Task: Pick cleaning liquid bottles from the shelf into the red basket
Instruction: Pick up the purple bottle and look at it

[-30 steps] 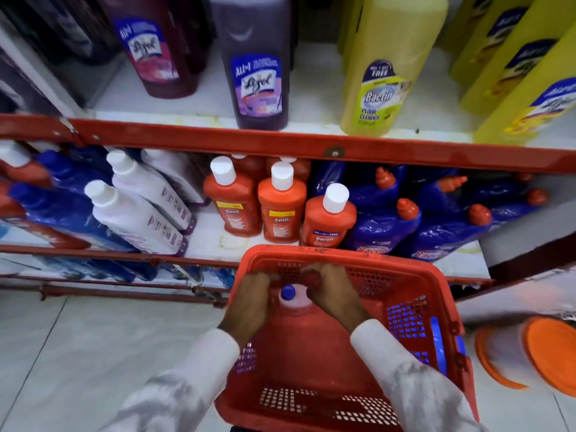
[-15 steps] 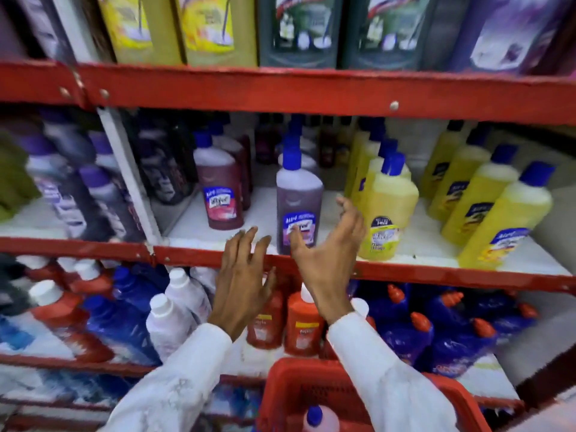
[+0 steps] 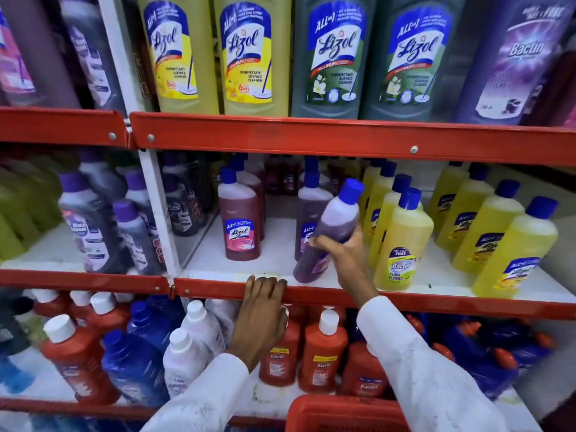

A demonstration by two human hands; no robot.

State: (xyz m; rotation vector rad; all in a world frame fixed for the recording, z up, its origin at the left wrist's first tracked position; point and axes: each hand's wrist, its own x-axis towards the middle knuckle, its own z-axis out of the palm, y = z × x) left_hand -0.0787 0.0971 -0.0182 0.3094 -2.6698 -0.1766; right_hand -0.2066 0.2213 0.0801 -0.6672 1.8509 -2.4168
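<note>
Head view is showing the shelf [image 3: 352,137], its red rails running across above and just under the hands, with tall cleaner bottles ranked on the tier overhead and yellow bottles [image 3: 402,241] standing just to the right of the right hand. Low down, beneath the right sleeve, only the rim of the red basket [image 3: 339,413] is peeking in, so what it is holding cannot be told. The right hand [image 3: 344,255] is wrapping its fingers around the middle of the purple bottle [image 3: 332,232], which is tilting with its blue cap leaning up and to the right while its base is sitting at or just above the shelf board. The left hand [image 3: 263,313] is resting empty, fingers curled over the rail's front edge, to the left of and below the right hand.

The step in hand looks like the lift-out. Next, the bottle probably needs drawing toward the person, clear of the rail and the neighbouring yellow bottles, then lowering to the basket below.
</note>
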